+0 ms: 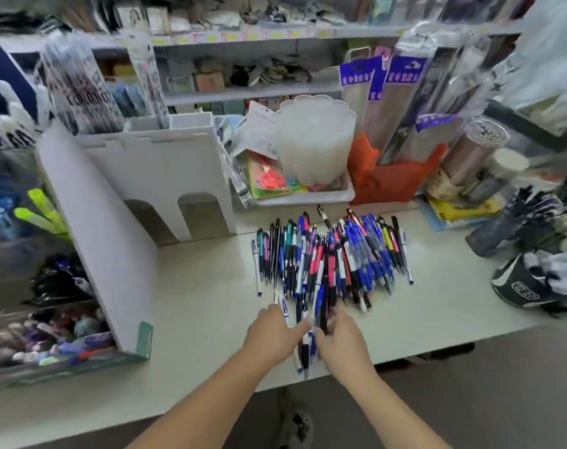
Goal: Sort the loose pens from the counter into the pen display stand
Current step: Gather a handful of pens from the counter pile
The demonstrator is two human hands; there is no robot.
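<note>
1. Head view: a large heap of loose ballpoint pens [332,254], mostly blue with some red, black, teal and yellow barrels, is lying on the pale cream counter top [194,286], right of centre.
2. The left hand [272,332] is reaching into the near edge of the heap, fingers stretched forward and touching the nearest pens; the blur is hiding whether any finger is curling round one.
3. The right hand [343,341] is sitting just beside the left, fingers bent down over a small bundle of blue and black pens [306,345]; the grip appears closed on it, though motion blur is softening the detail.
4. The white cardboard pen display stand [152,176], with arched cut-outs at its base, is standing at the left of the counter, well apart from the heap.
5. A white plastic tray [308,197] is sitting behind the heap, holding a stack of translucent scalloped plates [314,137].
6. An orange holder [389,176] is standing right of the tray.
</note>
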